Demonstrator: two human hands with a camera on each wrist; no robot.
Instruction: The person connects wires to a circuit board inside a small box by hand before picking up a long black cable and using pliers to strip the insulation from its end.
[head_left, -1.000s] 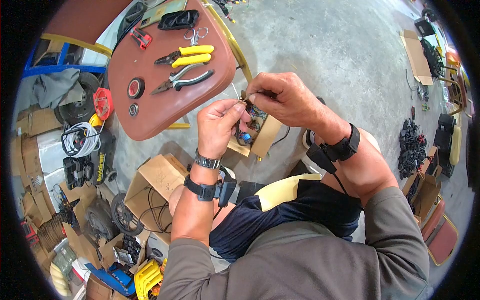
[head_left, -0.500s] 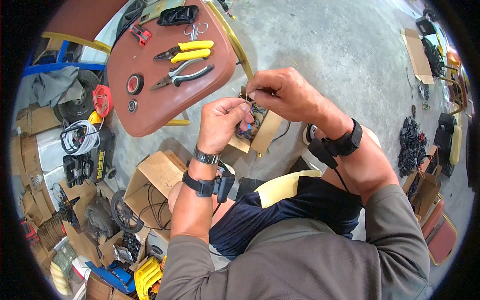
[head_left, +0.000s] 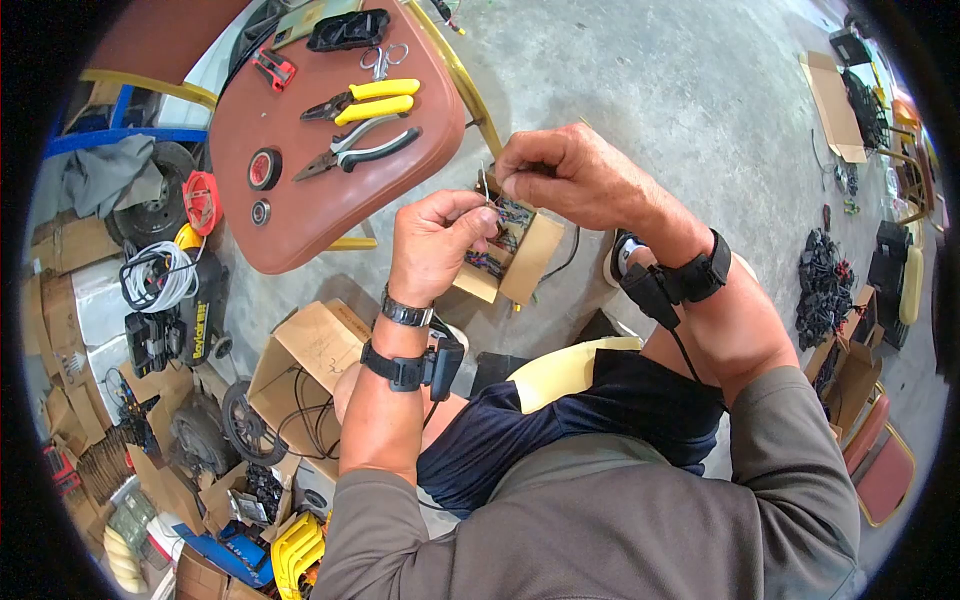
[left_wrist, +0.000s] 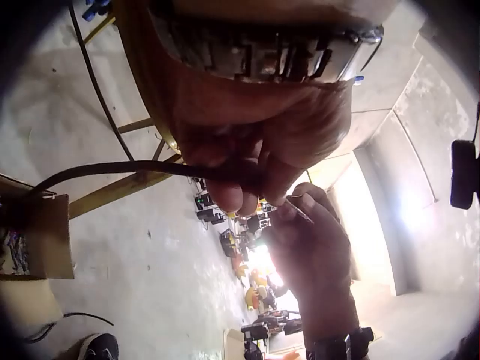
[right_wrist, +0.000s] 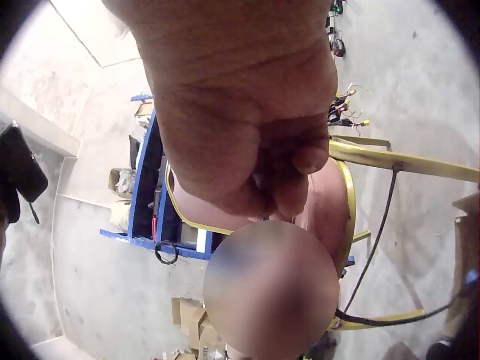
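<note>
My left hand [head_left: 440,240] pinches the end of a black cable [left_wrist: 127,167] between thumb and forefinger. Thin pale wire [head_left: 486,184] sticks up from those fingertips in the head view. Opposite it, my right hand [head_left: 585,180] has its fingers curled, thumb and forefinger pinching at the fine wire. In the left wrist view a thin strand [left_wrist: 300,211] spans from the left fingertips across the right fingers. The right wrist view shows the right hand [right_wrist: 247,127] from behind, its fingertips partly hidden.
A red-brown chair seat [head_left: 330,215] carries yellow-handled pliers [head_left: 375,100], grey-and-black pliers [head_left: 360,148], scissors [head_left: 382,62], a tape roll [head_left: 264,169] and a red-handled tool [head_left: 273,69]. Below the hands stands a cardboard box [head_left: 535,260] of wires. Another box [head_left: 300,365] sits by the left leg.
My right hand has drawn slightly up and away from the left fingertips, and more of the pale wire shows. The blue piece below my left hand no longer shows in the head view.
</note>
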